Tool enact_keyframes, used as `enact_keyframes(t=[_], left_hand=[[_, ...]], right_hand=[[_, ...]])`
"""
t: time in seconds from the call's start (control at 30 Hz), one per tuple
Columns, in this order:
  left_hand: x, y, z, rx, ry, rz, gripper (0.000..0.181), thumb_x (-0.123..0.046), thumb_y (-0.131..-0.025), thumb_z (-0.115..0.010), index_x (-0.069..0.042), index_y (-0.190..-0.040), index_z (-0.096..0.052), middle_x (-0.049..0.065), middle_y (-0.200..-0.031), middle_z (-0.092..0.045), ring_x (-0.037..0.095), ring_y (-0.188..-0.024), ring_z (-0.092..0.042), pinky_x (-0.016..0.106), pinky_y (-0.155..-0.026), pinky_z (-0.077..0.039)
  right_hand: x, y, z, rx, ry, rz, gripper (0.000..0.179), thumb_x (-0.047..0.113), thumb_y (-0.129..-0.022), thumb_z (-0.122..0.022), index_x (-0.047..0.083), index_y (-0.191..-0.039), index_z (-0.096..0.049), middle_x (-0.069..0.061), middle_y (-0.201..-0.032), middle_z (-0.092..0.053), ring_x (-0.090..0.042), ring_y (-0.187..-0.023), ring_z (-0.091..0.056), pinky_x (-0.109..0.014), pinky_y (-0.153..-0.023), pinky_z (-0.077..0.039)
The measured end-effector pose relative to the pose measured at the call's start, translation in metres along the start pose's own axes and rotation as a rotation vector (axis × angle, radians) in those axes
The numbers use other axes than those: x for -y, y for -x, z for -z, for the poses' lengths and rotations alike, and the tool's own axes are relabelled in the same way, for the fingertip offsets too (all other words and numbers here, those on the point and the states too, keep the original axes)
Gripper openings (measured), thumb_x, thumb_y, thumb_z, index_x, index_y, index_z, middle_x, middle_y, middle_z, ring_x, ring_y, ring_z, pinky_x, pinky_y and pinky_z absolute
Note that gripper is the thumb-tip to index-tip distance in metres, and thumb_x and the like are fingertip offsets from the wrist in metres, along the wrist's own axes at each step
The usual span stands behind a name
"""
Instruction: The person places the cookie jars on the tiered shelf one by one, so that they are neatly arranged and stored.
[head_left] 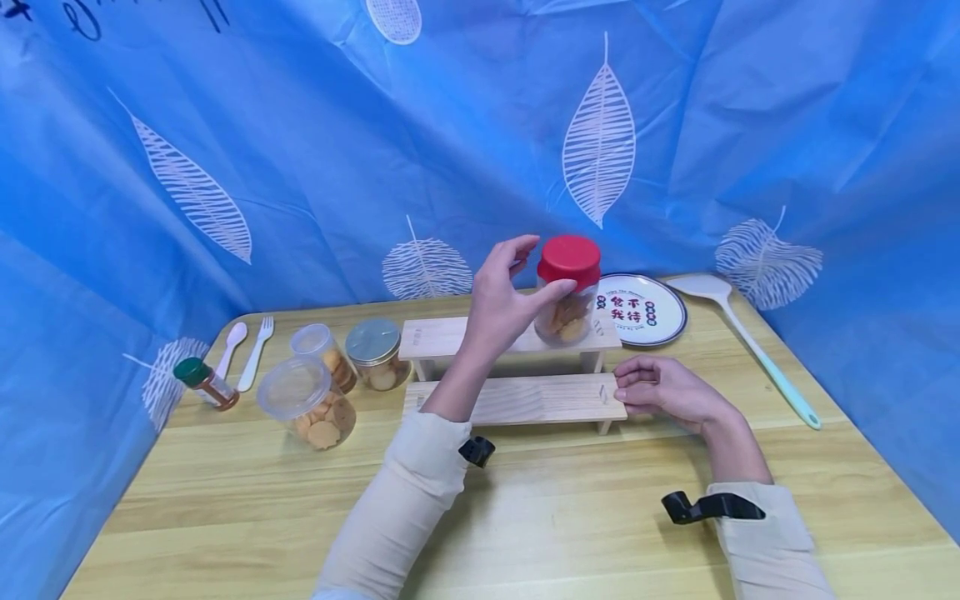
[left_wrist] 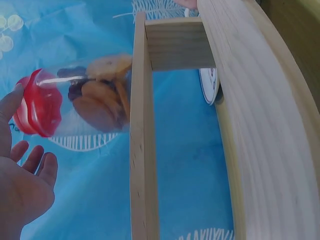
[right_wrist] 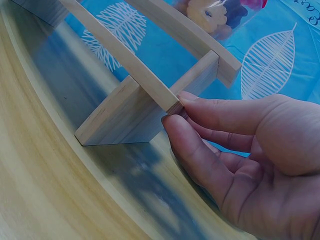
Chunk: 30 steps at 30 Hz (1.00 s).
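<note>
A clear jar with a red lid [head_left: 570, 260] and cookies inside stands at the right end of the upper step of a two-tier wooden shelf [head_left: 536, 400]. My left hand [head_left: 501, 292] is beside the jar, its thumb at the lid and its other fingers spread apart from it. In the left wrist view the thumb meets the red lid [left_wrist: 37, 103], while the fingers are loosely bent below. At the right end of the lower step, my right hand [head_left: 671, 392] pinches the board's corner between thumb and fingertip, as the right wrist view shows on the wooden board [right_wrist: 135, 65].
Left of the shelf stand a silver-lidded jar [head_left: 373, 342], two clear-lidded cookie containers [head_left: 306, 404] and a green-capped spice bottle [head_left: 204, 383]. A pink spoon [head_left: 231, 348] and white fork [head_left: 257, 354] lie behind. A plate [head_left: 645, 312] and long-handled spatula [head_left: 750, 342] lie right.
</note>
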<state>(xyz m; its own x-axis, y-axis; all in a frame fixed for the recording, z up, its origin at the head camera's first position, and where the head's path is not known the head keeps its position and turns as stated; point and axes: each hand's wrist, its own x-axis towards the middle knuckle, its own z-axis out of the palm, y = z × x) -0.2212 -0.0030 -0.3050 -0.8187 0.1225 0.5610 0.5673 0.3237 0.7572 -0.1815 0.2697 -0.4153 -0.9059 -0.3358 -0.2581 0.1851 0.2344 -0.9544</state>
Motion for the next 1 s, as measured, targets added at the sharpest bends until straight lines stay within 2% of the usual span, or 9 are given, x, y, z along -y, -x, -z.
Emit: enact_keyframes(t=[0.33,0.53,0.73,0.83,1.0], left_hand=[[0.012,0.008,0.02,-0.01,0.006,0.01,0.068,-0.029,-0.082,-0.087,-0.005,-0.138,-0.057,0.006,-0.133,-0.057,0.016,-0.122,-0.053,0.024,-0.104,-0.047],[0.022,0.016,0.035,-0.032,0.001,0.026,0.065,-0.025,-0.083,-0.087,-0.003,-0.136,-0.057,0.007,-0.134,-0.058,0.019,-0.122,-0.054,0.035,-0.106,-0.048],[0.033,0.024,0.049,-0.025,0.008,0.065,0.065,-0.024,-0.082,-0.088,-0.003,-0.136,-0.057,0.007,-0.134,-0.06,0.019,-0.125,-0.054,0.034,-0.107,-0.046],[0.039,0.028,0.058,-0.057,0.013,0.081,0.065,-0.023,-0.082,-0.088,-0.003,-0.136,-0.058,0.008,-0.133,-0.061,0.021,-0.124,-0.055,0.036,-0.106,-0.047],[0.049,0.035,0.078,-0.144,0.0,0.122,0.063,-0.023,-0.081,-0.089,-0.003,-0.133,-0.06,0.01,-0.13,-0.063,0.022,-0.121,-0.057,0.039,-0.104,-0.048]], right_hand=[[0.0,0.003,0.001,0.016,-0.023,0.013,0.057,0.006,-0.093,-0.072,-0.017,-0.135,-0.042,-0.019,-0.114,-0.057,-0.022,-0.094,-0.065,-0.038,-0.086,-0.059],[-0.001,0.001,0.001,0.006,-0.02,0.005,0.057,0.007,-0.093,-0.073,-0.015,-0.135,-0.043,-0.02,-0.115,-0.057,-0.023,-0.094,-0.066,-0.039,-0.086,-0.059],[-0.003,0.001,0.001,0.009,-0.01,0.008,0.057,0.008,-0.093,-0.073,-0.015,-0.135,-0.043,-0.019,-0.115,-0.057,-0.022,-0.095,-0.066,-0.039,-0.086,-0.059],[-0.002,0.002,0.001,0.008,-0.014,0.008,0.057,0.007,-0.093,-0.073,-0.015,-0.135,-0.043,-0.019,-0.115,-0.057,-0.022,-0.095,-0.066,-0.038,-0.086,-0.059],[0.001,0.003,-0.001,0.014,-0.018,0.013,0.058,0.007,-0.093,-0.072,-0.016,-0.136,-0.042,-0.02,-0.117,-0.057,-0.022,-0.096,-0.065,-0.037,-0.087,-0.059]])
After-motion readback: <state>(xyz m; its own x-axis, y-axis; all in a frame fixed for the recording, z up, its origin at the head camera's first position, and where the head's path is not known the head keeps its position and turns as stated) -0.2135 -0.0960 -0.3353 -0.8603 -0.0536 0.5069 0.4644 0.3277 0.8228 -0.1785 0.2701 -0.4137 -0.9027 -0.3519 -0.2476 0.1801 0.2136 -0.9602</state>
